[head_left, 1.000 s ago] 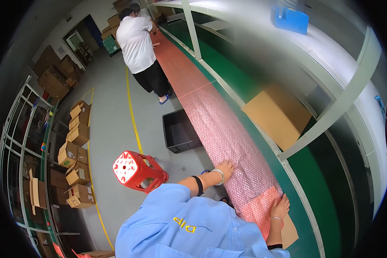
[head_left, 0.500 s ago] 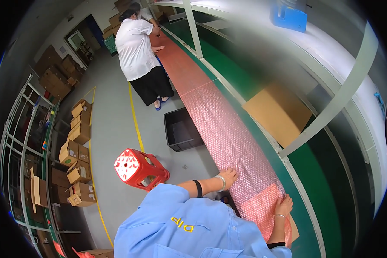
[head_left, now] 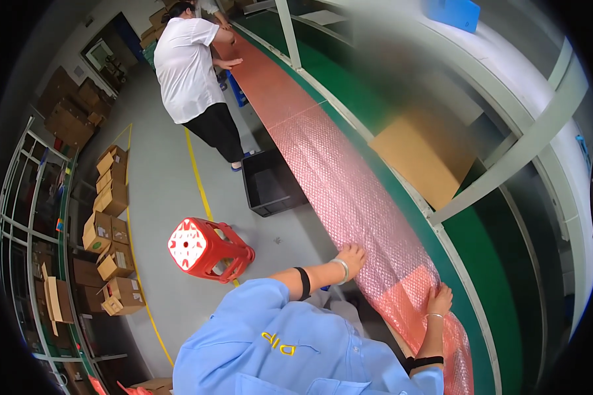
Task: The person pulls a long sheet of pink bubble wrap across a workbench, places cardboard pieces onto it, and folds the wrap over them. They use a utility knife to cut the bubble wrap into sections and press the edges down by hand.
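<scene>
A long strip of pink bubble wrap [head_left: 349, 184] runs along the green work surface from the far end toward me. My left hand [head_left: 353, 261] rests on its left edge, fingers stretched out over the wrap. On the right edge, nearer my body, my right hand [head_left: 440, 300] lies flat with its fingers pointing forward. Between the hands and below them the wrap looks more orange and doubled. It also spreads down the right side of my right forearm. A narrow tan edge shows under the wrap beside my shirt.
A black plastic crate [head_left: 273, 187] and a red stool [head_left: 211, 249] stand on the floor to the left. Right of the strip are a cardboard sheet [head_left: 428, 158] and a white metal frame [head_left: 290, 33]. A person in white [head_left: 188, 69] leans over the far end.
My right hand has moved slightly up and right. The near wrap now spreads over and right of my right forearm, where tan board showed. The person in white has shifted left in view.
</scene>
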A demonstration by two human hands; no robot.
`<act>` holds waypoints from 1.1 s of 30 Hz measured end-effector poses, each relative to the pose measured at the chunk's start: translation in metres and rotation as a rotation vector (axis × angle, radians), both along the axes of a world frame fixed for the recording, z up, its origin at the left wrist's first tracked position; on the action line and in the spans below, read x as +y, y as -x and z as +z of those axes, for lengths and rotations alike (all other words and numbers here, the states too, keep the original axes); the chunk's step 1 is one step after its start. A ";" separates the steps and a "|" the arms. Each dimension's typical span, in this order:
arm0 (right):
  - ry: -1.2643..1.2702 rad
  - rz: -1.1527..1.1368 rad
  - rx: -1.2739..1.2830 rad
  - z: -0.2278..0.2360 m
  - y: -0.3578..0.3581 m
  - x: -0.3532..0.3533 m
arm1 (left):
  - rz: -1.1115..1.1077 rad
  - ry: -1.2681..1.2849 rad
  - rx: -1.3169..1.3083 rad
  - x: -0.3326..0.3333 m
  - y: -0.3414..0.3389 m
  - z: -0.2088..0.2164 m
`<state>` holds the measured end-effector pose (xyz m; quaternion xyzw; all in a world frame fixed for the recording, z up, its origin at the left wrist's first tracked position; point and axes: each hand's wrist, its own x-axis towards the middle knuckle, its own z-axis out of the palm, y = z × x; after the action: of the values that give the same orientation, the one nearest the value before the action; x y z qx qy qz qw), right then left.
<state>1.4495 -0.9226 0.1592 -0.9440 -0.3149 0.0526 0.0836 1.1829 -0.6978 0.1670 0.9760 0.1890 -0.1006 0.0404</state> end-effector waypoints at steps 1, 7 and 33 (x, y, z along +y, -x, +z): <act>-0.001 0.001 -0.005 -0.002 -0.003 -0.005 | 0.025 -0.049 -0.024 -0.003 -0.003 0.000; -0.048 0.066 0.010 -0.012 -0.024 -0.045 | -0.052 0.100 -0.039 -0.066 -0.020 0.001; -0.224 0.394 0.584 0.153 0.004 -0.254 | 0.123 0.337 -0.230 -0.244 -0.095 0.009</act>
<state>1.4458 -1.1761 0.3122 -0.7953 -0.4573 0.3001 0.2612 1.2780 -0.9414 0.1757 0.9471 0.2227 -0.0161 0.2304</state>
